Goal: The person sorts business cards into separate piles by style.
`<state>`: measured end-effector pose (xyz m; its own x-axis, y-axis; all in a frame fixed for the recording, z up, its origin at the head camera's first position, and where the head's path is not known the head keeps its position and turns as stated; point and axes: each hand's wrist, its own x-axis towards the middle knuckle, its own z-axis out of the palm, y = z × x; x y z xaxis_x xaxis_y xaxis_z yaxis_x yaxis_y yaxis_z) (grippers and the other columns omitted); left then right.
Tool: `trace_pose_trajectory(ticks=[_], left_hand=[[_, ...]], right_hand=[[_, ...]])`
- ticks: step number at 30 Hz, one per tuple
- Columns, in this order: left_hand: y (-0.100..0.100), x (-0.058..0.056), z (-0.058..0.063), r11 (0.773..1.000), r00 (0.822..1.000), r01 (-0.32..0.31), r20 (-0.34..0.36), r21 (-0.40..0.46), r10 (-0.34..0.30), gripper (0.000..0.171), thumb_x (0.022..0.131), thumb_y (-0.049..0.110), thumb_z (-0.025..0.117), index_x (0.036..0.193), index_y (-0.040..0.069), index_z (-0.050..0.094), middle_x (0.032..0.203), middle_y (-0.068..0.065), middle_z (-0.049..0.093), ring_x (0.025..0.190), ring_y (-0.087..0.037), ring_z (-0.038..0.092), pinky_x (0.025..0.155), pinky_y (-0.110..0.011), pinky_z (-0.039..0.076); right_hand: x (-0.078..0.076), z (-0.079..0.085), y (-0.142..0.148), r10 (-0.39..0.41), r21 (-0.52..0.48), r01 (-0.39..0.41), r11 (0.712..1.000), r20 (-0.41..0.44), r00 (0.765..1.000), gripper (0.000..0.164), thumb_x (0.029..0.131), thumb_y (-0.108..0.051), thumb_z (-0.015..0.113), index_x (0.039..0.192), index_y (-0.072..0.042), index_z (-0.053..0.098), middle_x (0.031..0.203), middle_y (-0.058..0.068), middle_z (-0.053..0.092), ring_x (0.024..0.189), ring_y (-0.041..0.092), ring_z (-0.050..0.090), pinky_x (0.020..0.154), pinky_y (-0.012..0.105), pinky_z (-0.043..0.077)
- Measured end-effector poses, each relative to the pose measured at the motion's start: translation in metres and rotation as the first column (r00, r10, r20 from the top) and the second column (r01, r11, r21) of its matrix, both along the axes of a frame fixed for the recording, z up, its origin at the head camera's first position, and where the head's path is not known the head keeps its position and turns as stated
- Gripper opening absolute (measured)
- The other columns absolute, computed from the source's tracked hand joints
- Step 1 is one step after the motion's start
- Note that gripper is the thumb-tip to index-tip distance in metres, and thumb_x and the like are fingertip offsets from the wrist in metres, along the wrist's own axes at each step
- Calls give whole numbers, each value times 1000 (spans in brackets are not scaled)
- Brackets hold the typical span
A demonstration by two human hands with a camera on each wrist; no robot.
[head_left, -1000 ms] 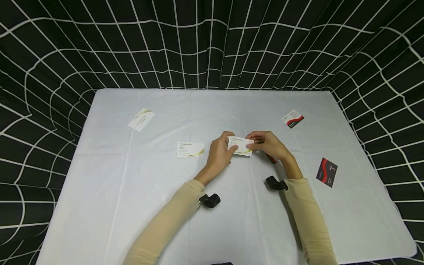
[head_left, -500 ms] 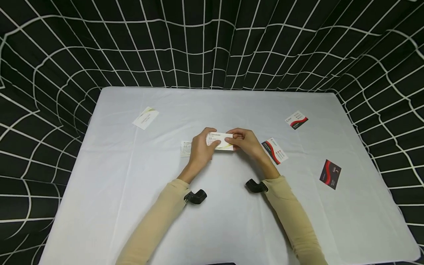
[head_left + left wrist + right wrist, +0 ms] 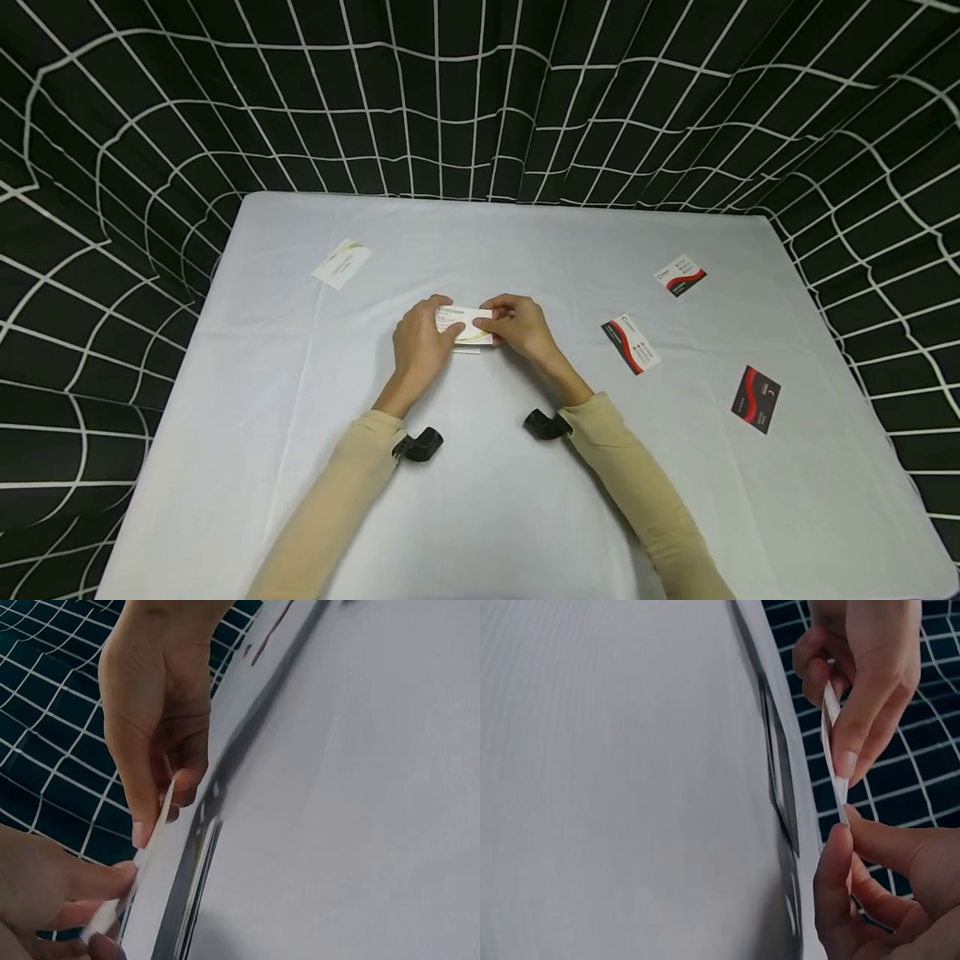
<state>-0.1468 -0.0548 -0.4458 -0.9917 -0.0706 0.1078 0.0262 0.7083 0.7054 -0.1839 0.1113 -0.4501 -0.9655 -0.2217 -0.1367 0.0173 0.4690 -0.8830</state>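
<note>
A white business card (image 3: 474, 337) with a gold curve and dark print is held between both hands, above the middle of the table. My left hand (image 3: 418, 337) pinches its left end, thumb on top. At the right end, my right hand (image 3: 525, 327) pinches it the same way. Edge-on in the right wrist view, the held card (image 3: 831, 742) may be more than one layer; I cannot tell. Just under it lie white cards (image 3: 467, 351), mostly hidden; in the left wrist view these cards (image 3: 196, 889) lie on the cloth, apart from the held one.
Farther left lies a white-and-gold card (image 3: 342, 263). To the right are a red, black and white card (image 3: 632, 343), a similar card (image 3: 681, 275) farther back and a dark card with a red stripe (image 3: 756, 400). A black grid-patterned curtain (image 3: 480, 100) surrounds the white-covered table (image 3: 480, 517).
Both hands have carried the held card leftward, over the white cards on the table. The red, black and white card formerly hidden behind my right hand is now uncovered.
</note>
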Motion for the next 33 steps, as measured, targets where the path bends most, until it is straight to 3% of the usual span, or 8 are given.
trace_pose_trajectory(ticks=[8, 14, 23, 29, 33], left_hand=[[-5, 3, 1, 986, 998, -11, 54, -166, 20, 41, 76, 26, 72, 111, 8, 60, 90, -10, 59, 72, -28, 59, 58, -39, 45], [-6, 6, -1, 979, 998, 1, 55, -203, 10, 44, 76, 26, 73, 111, 3, 60, 87, -13, 56, 65, -27, 57, 54, -36, 45], [-6, 8, -8, 948, 998, -24, 46, -317, 41, 50, 74, 32, 73, 109, -1, 59, 87, -15, 46, 52, -22, 52, 48, -32, 41], [-6, 8, -10, 946, 997, -31, 53, -323, 51, 49, 77, 34, 71, 109, 0, 57, 85, -14, 48, 55, -26, 54, 50, -35, 41], [-11, 8, -10, 955, 999, -43, 16, -295, 50, 46, 81, 33, 66, 111, -1, 56, 85, -14, 51, 56, -26, 54, 50, -36, 42]], right_hand=[[3, -3, -13, 11, 79, -8, 997, -42, 999, 26, 75, -16, 73, 96, -4, 64, 72, 8, 57, 49, 19, 58, 42, 19, 32], [5, -3, -17, 26, 161, -15, 987, -70, 997, 26, 76, -19, 73, 96, -6, 64, 73, 5, 56, 48, 17, 58, 45, 20, 35], [6, -3, -23, 47, 326, -1, 945, -135, 990, 28, 74, -22, 75, 96, -7, 66, 70, 2, 52, 58, 12, 41, 56, 25, 37], [5, -1, -24, 59, 341, -20, 940, -106, 993, 29, 75, -24, 74, 97, -7, 65, 71, 2, 53, 60, 13, 44, 57, 25, 38], [1, 5, -27, 53, 369, -10, 930, -107, 993, 38, 75, -32, 72, 102, -7, 61, 74, 2, 56, 62, 14, 48, 59, 26, 39]])
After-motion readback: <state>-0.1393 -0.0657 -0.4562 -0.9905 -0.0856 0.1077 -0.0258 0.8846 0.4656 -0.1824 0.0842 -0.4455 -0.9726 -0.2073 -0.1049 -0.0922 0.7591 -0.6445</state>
